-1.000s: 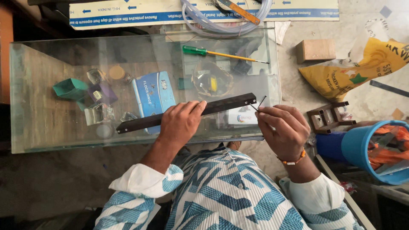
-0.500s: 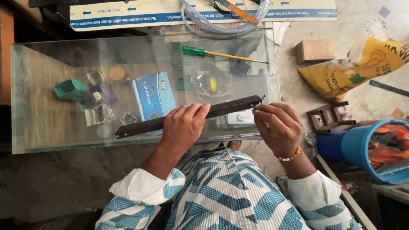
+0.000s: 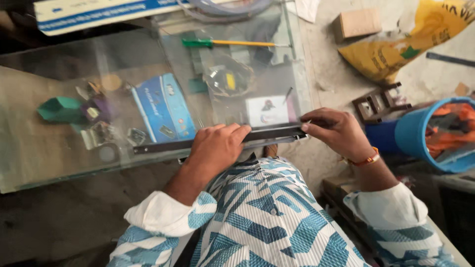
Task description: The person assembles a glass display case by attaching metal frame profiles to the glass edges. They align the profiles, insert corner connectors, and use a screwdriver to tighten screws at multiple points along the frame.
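Note:
A long black straightedge bar (image 3: 163, 145) lies across the near edge of a clear glass sheet (image 3: 44, 148). My left hand (image 3: 215, 148) presses flat on the middle of the bar. My right hand (image 3: 336, 131) is at the bar's right end, its fingers pinched there; whether a small tool is in them I cannot tell. Under the glass I see a blue box (image 3: 163, 109), a green shape (image 3: 60, 110) and a white card (image 3: 267, 111).
A green-handled yellow screwdriver (image 3: 225, 43) lies on the far part of the glass. To the right stand a blue bucket (image 3: 420, 133) with orange contents, a yellow bag (image 3: 396, 47), a cardboard box (image 3: 356, 23) and a small brown frame (image 3: 378, 103).
The bar has moved toward me, from the middle of the glass to its near edge, with both hands following. The camera has come closer.

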